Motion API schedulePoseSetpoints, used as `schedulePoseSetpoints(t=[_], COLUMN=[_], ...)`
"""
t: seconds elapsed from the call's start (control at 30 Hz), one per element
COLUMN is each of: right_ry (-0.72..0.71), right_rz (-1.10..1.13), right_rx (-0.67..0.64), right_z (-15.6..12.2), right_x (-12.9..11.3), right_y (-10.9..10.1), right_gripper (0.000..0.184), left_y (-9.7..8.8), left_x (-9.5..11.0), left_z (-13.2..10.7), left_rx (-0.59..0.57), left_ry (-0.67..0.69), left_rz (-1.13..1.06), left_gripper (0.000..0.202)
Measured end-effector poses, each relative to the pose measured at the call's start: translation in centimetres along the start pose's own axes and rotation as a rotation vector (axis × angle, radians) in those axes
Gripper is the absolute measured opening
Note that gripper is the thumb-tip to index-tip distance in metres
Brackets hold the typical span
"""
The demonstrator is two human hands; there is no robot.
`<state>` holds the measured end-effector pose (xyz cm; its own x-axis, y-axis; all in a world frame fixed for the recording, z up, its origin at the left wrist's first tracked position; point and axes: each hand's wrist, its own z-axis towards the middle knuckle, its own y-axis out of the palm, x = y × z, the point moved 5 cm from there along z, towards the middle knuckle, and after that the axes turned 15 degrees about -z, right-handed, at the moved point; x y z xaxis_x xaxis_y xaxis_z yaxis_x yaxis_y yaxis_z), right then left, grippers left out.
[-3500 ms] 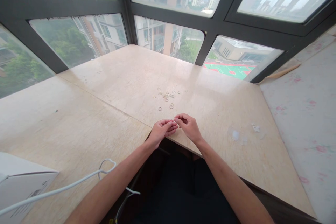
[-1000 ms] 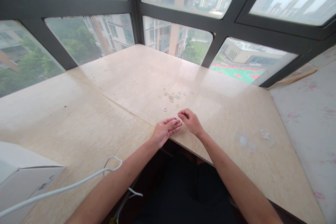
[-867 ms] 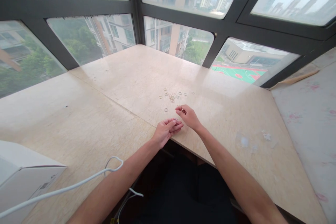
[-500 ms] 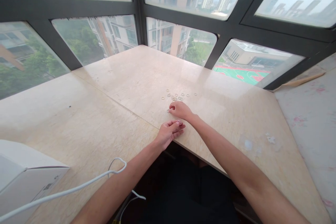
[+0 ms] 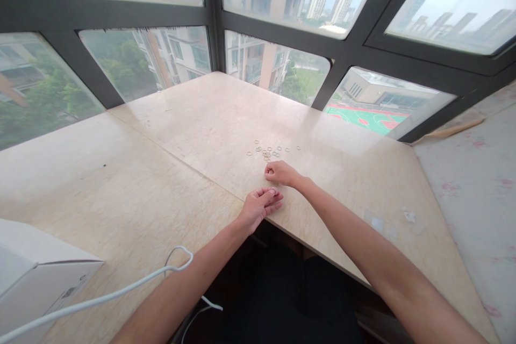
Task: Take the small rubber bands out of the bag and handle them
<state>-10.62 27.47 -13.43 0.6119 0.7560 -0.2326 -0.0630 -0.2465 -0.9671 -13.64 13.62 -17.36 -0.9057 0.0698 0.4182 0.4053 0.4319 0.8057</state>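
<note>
Several thin metal rings, silver and brassy in tone, lie in a loose cluster on the marbled tabletop. My left hand is at the front edge, palm partly up, with thumb and forefinger pinching a ring. Just beyond it, my right hand hovers over or rests on the table on the near side of the cluster. Its fingers are curled into a pinch, and whatever is between them is too small to make out.
At the left front stands a white box, with a white cable passing before it and over my left forearm. Clear plastic scraps and a small white star-shaped piece lie at right. Dark-framed windows border the back.
My right hand has shifted slightly right. The ring that showed at its fingertips is no longer visible there. My left hand keeps its pinch. The view has tilted a little.
</note>
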Motion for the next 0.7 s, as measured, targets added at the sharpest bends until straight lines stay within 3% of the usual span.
schedulePoseSetpoints(t=[0.1, 0.27, 0.33, 0.5, 0.7], right_ry=[0.02, 0.125, 0.164, 0.201, 0.195], right_rz=[0.154, 0.759, 0.861, 0.887, 0.723], right_rx=[-0.014, -0.01, 0.013, 0.077, 0.233], right_z=[-1.9, -6.0, -7.5, -9.5, -9.9], right_x=[0.9, 2.0, 2.2, 1.9, 1.1], right_y=[0.1, 0.6, 0.9, 1.6, 1.5], right_gripper=[0.01, 0.023, 0.029, 0.031, 0.023], left_y=[0.0, 0.0, 0.1, 0.3, 0.6], left_x=[0.0, -0.1, -0.1, -0.2, -0.3], left_z=[0.1, 0.0, 0.0, -0.1, -0.3], left_rx=[0.005, 0.016, 0.026, 0.019, 0.0], left_ry=[0.01, 0.024, 0.026, 0.025, -0.011], left_rz=[-0.009, 0.016, 0.041, 0.101, 0.134], left_gripper=[0.007, 0.008, 0.01, 0.016, 0.017])
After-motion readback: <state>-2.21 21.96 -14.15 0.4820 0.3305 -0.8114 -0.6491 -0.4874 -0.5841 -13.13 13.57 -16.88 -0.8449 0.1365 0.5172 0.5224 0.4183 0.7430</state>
